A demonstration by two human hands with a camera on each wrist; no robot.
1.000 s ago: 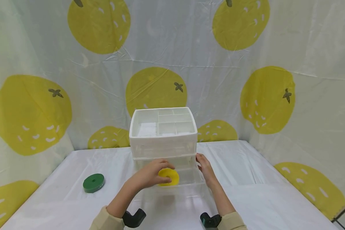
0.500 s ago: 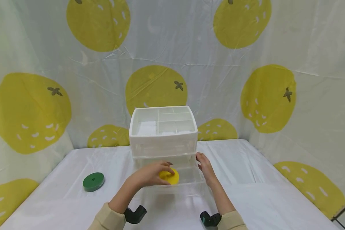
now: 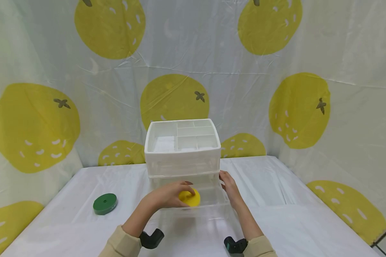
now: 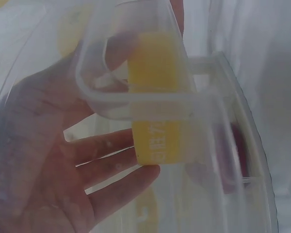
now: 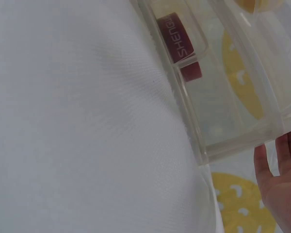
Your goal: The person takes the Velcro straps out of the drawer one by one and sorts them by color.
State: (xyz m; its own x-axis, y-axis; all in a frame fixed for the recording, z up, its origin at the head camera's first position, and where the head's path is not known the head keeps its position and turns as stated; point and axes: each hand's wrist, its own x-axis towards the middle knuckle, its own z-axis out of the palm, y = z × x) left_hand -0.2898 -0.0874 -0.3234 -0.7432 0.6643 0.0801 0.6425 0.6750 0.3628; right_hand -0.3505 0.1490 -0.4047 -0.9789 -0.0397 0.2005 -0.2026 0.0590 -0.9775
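Yellow roll [image 3: 196, 198] sits in the clear drawer [image 3: 212, 212], pinched by the left hand [image 3: 171, 195]; we note the right hand [image 3: 231, 191], fingers extended, at the organiser's [image 3: 183, 162] side. One second ago, the roll's hole showed; now it is covered.

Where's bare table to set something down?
White table right of the right hand, up to the lemon curtain; smaller patch between green roll and drawer cabinet. Crowded: open drawer, where left hand grips yellow roll.
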